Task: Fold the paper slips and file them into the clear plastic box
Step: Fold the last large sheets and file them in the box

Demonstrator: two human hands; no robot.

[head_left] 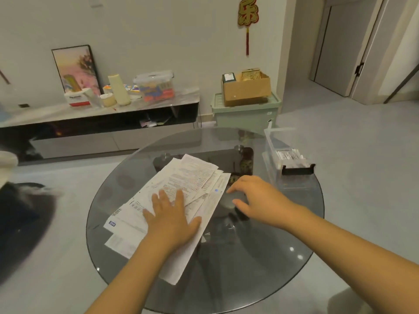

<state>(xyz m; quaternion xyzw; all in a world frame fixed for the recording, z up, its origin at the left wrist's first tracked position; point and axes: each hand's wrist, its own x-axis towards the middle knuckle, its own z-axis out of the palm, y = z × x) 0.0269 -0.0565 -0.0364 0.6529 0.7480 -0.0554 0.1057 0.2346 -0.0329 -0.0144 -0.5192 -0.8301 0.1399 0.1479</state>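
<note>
1. The left hand (170,219) lies flat on the pile of paper slips (179,196), fingers straight and spread, palm pressing the sheets onto the round glass bench (260,257); this grip pinches nothing.
2. The right hand (256,198) hovers just to the right of the pile, fingers loosely curved with nothing between them. Its fingertips (230,190) reach the right edge of the top sheets; whether they touch the paper cannot be told.
3. The slips fan out under and beyond the left hand: printed sheets overlap ahead of its fingers, and barcoded ones stick out to its left.
4. The clear plastic box (286,159) stands at the bench's far right edge, beyond the right hand and apart from it. Folded white slips stand filed inside, with a dark clip-like part at its near end.
5. Farther off, beyond both hands, a low cabinet (102,123) along the wall carries a framed picture (76,69), a lidded container (155,86) and other small things.
6. To its right, a cardboard box (247,87) sits on a green storage bin (246,112).
</note>
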